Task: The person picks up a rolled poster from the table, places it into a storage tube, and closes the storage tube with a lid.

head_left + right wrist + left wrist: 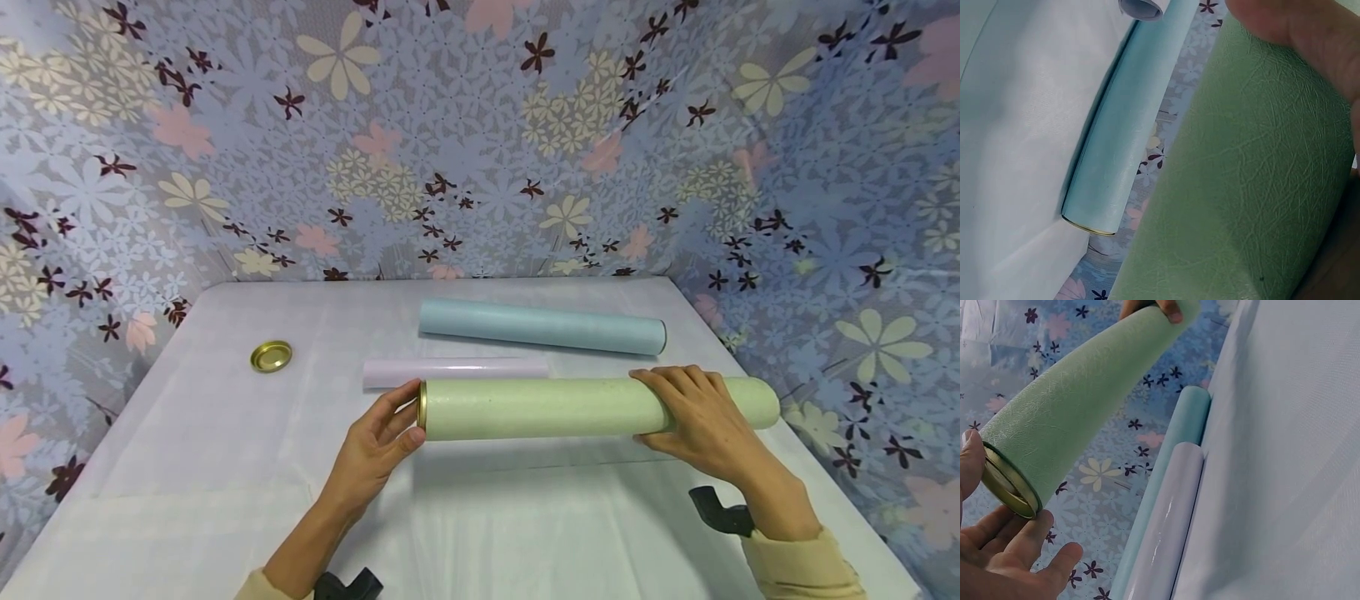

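Across the middle of the head view, a long pale green cardboard tube (540,408) is held level above the table by both hands. My left hand (371,442) holds its left end, thumb and fingers at the gold metal rim (1013,484), which the left wrist view shows from the end. Over the tube's right part, my right hand (697,417) grips with the fingers on top and the thumb on the near side. The right wrist view shows the tube's creased surface (1235,162) close up. A round gold metal lid (272,356) lies on the table at the left.
Behind the green tube lies a rolled lavender sheet (457,369), partly hidden by it. Farther back is a light blue tube (540,325) with a gold-edged end. A white cloth covers the table (187,517), and flowered fabric (450,150) hangs at the back and sides.
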`<state>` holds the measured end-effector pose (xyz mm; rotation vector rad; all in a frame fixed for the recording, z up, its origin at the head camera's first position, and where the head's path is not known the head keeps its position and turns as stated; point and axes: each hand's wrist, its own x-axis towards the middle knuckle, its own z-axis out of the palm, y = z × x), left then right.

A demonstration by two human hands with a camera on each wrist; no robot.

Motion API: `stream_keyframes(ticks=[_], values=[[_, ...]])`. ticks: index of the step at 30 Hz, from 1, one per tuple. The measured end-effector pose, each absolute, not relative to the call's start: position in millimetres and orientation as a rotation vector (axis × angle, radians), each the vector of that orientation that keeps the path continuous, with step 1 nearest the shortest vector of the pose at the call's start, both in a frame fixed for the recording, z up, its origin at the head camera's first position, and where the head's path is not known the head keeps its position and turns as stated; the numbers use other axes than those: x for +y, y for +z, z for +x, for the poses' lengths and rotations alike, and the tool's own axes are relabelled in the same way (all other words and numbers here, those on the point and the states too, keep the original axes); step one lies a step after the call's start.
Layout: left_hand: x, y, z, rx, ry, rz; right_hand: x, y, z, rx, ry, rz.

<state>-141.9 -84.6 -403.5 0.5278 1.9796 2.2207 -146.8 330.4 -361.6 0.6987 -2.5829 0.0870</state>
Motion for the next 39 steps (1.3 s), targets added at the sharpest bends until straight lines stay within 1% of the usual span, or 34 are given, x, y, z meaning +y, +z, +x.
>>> stream_keyframes(ticks=[12, 22, 39], values=[[-81.9, -407.5, -145.0, 1.947, 2.247, 0.525, 330.2, -359.0, -149.1, -2.541, 0.055, 0.729], [-81.6, -408.9, -147.8, 2.009, 2.181, 0.492, 331.3, -359.0, -150.6, -2.525, 0.047, 0.733], [-87.8, -404.1, -146.9, 2.073, 2.1, 0.543, 328.5, -362.5, -148.2, -2.531, 0.046, 0.722]])
